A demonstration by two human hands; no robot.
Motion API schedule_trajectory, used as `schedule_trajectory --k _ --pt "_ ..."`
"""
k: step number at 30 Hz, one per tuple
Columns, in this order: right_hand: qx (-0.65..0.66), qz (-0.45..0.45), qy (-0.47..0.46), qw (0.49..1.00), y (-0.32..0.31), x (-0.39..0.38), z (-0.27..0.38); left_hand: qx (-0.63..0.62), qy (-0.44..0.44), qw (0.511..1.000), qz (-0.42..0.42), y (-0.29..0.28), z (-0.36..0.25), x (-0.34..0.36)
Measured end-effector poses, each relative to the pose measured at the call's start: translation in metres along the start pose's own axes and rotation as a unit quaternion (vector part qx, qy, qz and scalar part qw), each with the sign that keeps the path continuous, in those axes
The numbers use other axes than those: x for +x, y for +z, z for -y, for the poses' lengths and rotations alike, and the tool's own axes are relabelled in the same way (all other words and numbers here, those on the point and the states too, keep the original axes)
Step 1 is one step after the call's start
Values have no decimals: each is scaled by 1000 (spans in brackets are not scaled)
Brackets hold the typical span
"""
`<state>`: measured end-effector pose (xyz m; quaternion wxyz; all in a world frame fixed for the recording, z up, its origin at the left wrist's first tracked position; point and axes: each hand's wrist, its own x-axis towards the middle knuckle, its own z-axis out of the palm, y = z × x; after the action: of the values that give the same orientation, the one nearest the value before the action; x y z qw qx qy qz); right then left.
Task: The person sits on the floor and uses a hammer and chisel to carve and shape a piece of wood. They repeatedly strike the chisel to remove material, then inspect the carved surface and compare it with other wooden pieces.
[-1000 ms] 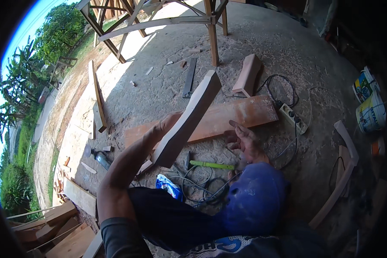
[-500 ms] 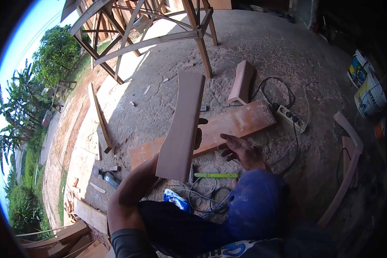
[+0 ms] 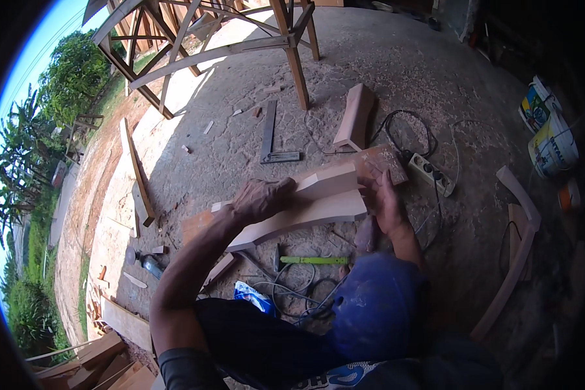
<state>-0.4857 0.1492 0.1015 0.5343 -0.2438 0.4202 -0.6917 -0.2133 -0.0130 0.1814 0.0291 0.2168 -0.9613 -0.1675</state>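
My left hand (image 3: 263, 200) is closed around a pale wooden piece (image 3: 299, 220) made of two curved boards meeting at an angle. The piece lies lengthwise across my front above the floor, its inner angle facing up. At its right end is my right hand (image 3: 391, 207), thumb raised apart and fingertips at or behind the wood's end; their contact is partly hidden. Under the piece a reddish plank (image 3: 387, 161) shows in part. A similar angled wooden piece (image 3: 355, 117) rests beyond it, and a metal try square (image 3: 268, 140) lies to that one's left.
Close to my legs lie a hammer with a green handle (image 3: 315, 260), coiled cables (image 3: 292, 289), a blue-and-white packet (image 3: 253, 298) and an angle grinder (image 3: 151, 265). A power strip (image 3: 431, 174) sits right of the plank. White buckets (image 3: 552, 146) stand at right; a wooden frame (image 3: 297, 78) stands far off.
The wooden piece has turned from upright to lengthwise and come lower, showing its inner angle. My left hand now grips its upper side. My right hand has moved up to its right end.
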Motion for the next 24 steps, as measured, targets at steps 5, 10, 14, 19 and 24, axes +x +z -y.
schedule_trajectory --k 5,10,14,19,24 --pt "-598 206 -174 755 4 5 8 150 100 977 110 9 3 14" --pt "-671 194 -48 714 43 4 -13 161 154 975 11 16 14 28" --pt "-624 66 -47 777 13 23 -42 90 44 984 -146 1 16 41" --pt "-602 44 -29 797 19 32 -52 62 -100 986 -118 -2 57 -13" --pt "-631 29 -38 774 5 29 -52 63 -103 990 -76 16 76 -27"
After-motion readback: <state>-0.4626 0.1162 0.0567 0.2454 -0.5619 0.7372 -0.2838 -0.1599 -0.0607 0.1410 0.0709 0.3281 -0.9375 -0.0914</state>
